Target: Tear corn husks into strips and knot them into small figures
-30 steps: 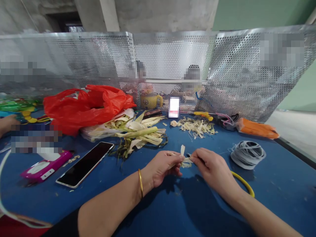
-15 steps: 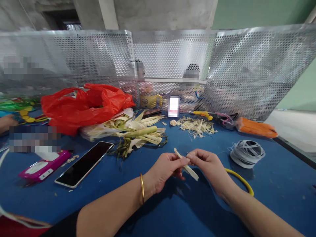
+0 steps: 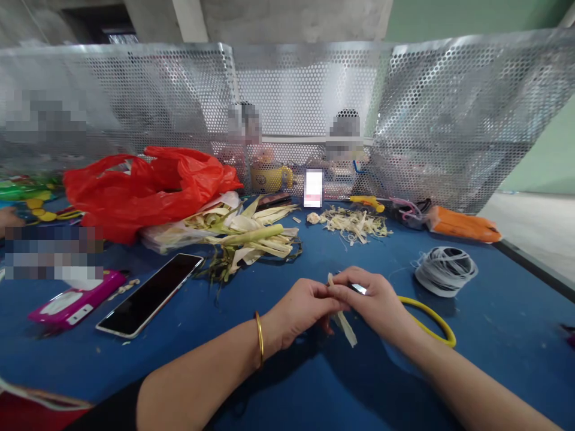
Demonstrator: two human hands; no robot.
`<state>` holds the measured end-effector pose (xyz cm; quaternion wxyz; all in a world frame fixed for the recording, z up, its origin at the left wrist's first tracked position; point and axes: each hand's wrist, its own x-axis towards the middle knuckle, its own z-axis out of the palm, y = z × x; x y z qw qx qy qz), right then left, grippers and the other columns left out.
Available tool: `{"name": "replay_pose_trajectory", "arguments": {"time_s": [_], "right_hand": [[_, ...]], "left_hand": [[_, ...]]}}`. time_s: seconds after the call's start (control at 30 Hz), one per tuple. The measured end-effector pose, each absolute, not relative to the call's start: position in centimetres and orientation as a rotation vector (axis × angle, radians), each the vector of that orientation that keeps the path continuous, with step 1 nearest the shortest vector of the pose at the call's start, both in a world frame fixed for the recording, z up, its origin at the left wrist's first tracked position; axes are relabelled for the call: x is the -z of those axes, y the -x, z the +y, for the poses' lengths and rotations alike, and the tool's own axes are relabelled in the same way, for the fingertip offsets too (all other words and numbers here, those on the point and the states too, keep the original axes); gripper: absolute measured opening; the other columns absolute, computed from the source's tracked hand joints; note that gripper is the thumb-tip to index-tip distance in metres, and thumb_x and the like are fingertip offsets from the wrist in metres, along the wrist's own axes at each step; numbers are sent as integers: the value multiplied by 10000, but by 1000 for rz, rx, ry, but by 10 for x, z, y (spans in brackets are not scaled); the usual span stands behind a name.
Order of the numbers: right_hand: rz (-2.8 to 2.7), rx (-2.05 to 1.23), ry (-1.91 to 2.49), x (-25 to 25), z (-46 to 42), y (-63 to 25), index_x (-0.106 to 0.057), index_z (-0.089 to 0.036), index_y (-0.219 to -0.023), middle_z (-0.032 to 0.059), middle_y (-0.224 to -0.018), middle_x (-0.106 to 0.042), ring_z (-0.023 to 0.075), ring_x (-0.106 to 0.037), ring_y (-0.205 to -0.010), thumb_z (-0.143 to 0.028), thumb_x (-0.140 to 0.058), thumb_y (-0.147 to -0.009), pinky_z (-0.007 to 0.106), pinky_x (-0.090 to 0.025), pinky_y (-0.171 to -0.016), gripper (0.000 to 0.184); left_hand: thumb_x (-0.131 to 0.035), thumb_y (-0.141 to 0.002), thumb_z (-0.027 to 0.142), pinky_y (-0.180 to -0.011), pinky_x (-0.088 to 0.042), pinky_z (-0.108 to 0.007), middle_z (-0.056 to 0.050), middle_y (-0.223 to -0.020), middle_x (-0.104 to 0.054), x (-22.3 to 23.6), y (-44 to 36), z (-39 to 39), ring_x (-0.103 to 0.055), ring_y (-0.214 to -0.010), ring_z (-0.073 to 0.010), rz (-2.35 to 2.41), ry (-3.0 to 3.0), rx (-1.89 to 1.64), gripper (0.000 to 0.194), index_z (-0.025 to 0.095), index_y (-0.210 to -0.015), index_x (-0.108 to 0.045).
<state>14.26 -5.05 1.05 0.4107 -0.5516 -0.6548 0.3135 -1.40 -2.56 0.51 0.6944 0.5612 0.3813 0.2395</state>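
Both hands meet over the blue table around a narrow pale strip of corn husk (image 3: 345, 330). My left hand (image 3: 303, 311), with a gold bangle at its wrist, pinches the strip, whose lower end hangs below the fingers. My right hand (image 3: 371, 296) has closed its thumb and fingertips on the strip's upper end, touching the left fingers. A small shiny piece (image 3: 358, 288) shows at the right hand's fingers; its kind cannot be made out. Right of that hand lies a yellow loop (image 3: 442, 329), with a roll of whitish string (image 3: 445, 271) behind it.
Corn husks (image 3: 251, 236) lie by a red plastic bag (image 3: 153, 191). Husk scraps (image 3: 357, 224) are piled farther back. A dark-screened phone (image 3: 150, 296) and a magenta device (image 3: 78, 299) sit left. An orange packet (image 3: 462, 223) lies right, before a perforated metal screen (image 3: 305, 78).
My right fingers have moved over the upper end of the husk strip, covering more of it. The shiny piece now shows at that hand. The whole view has shifted slightly.
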Motion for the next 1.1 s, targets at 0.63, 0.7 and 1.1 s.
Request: {"name": "replay_pose_trajectory", "arguments": {"time_s": [0.63, 0.7, 1.1], "right_hand": [[-1199, -972, 1416, -13, -42, -151, -667, -180, -780, 5, -696, -617, 159, -554, -694, -578, -611, -752, 278, -417, -676, 403], [-1175, -1086, 1401, -13, -42, -150, -624, -176, -681, -22, -610, -568, 124, -502, -595, -589, -653, -717, 257, -390, -616, 416], [-1194, -1120, 1304, -5, -47, -139, -525, -175, -570, -51, -523, -485, 94, -401, -539, -438, -681, -705, 238, -324, -561, 335]], "left_hand": [[-649, -736, 551, -563, -468, -249, -27, -596, -605, -7, 19, -18, -550, -510, -115, 835, -1059, -635, 440, 113, -746, -688], [-628, -750, 564, -553, -466, -244, -42, -622, -631, -7, 20, -16, -567, -513, -120, 847, -1058, -651, 451, 116, -726, -668], [-765, -623, 463, -509, -431, -209, 2, -524, -568, -8, 17, -21, -502, -482, -85, 802, -1197, -560, 368, 111, -701, -689]]}}
